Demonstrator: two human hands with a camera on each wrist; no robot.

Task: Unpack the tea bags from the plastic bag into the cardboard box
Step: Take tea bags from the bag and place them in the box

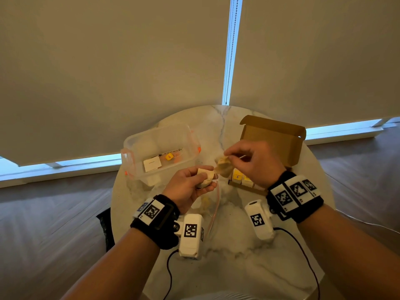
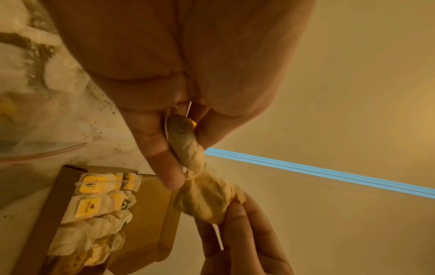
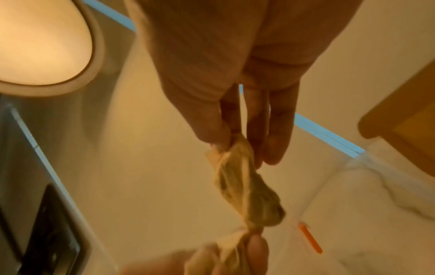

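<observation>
Two crumpled tea bags hang tangled together over the table. My left hand (image 1: 202, 180) grips one tea bag (image 1: 205, 176), which shows between thumb and fingers in the left wrist view as a tea bag (image 2: 182, 135). My right hand (image 1: 227, 155) pinches the other tea bag (image 1: 223, 166) by its top, and it also shows close up in the right wrist view as a tea bag (image 3: 242, 182). Their strings twist into a knot (image 2: 190, 174) between them. The open cardboard box (image 1: 272, 137) stands at the right and holds several yellow-tagged tea bags (image 2: 94, 204). A clear plastic bag (image 1: 208, 206) lies below my hands.
A clear plastic container (image 1: 160, 148) with orange clips stands at the left of the round marble table (image 1: 238, 267). The box's lid (image 3: 400, 121) stands upright behind my right hand. Cables run off the near table edge. Window blinds hang behind.
</observation>
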